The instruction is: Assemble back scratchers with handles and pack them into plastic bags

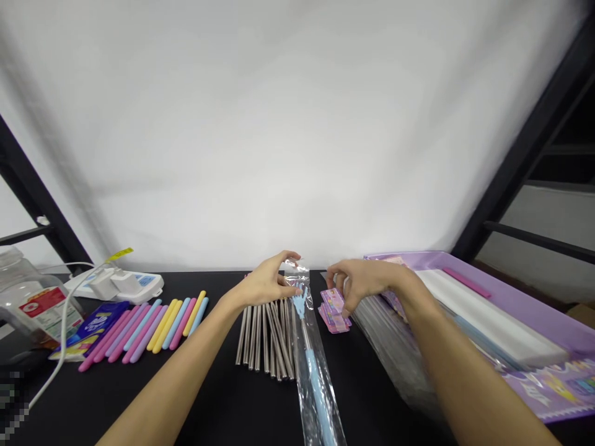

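A clear plastic sleeve (309,347) lies lengthwise at the centre, with a light blue hand-shaped scratcher (313,371) inside it. My left hand (269,282) is at the sleeve's top end, thumb and fingers apart around it, the thumb by the blue hand shape. Just right of the sleeve, my right hand (356,282) has its fingers curled over a small pile of pink and purple printed cards (332,310), with fingertips at the cards' edge. Whether a card is gripped is hard to tell. Metal rods (264,341) lie left of the sleeve.
Pink, purple, yellow and blue tubes (146,328) lie in a row at left, near a power strip (123,282), a blue packet (95,328) and a clear jar (37,303). At right are clear sleeves (390,347) and a purple box (506,310).
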{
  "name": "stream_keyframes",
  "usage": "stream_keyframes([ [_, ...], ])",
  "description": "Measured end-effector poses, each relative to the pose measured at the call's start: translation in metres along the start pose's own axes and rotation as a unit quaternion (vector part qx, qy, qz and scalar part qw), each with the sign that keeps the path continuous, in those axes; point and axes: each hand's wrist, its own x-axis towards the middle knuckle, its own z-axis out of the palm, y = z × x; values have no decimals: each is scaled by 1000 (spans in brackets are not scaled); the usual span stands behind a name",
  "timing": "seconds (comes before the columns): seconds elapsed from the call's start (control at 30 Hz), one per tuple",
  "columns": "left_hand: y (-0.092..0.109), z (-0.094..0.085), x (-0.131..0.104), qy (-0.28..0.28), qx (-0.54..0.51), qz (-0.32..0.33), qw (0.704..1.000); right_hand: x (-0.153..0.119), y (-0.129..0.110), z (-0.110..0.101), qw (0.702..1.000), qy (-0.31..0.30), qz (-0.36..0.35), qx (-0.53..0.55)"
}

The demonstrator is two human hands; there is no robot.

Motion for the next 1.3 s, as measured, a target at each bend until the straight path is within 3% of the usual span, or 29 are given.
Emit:
stream_keyframes([
  [0.23, -4, 4, 2, -18, -31, -1, 999, -9, -10, -3, 977, 25, -144, 154],
  [0.37, -2, 5, 2, -23, -68, 14, 997, -8, -21, -3, 955, 133, -207, 166],
  [0.57, 3, 5, 0, -28, -103, 13, 994, 0, -33, -1, 938, 279, -197, 52],
  [0.7, 2, 5, 1, -20, -121, 22, 992, 6, -33, 0, 907, 351, -223, 62],
  [0.9, 3, 7, 2, -28, -141, 38, 989, 9, -34, 3, 907, 346, -213, 115],
  [1.3, 2, 7, 2, 7, -138, 11, 990, 10, -36, 4, 925, 258, -149, 235],
])
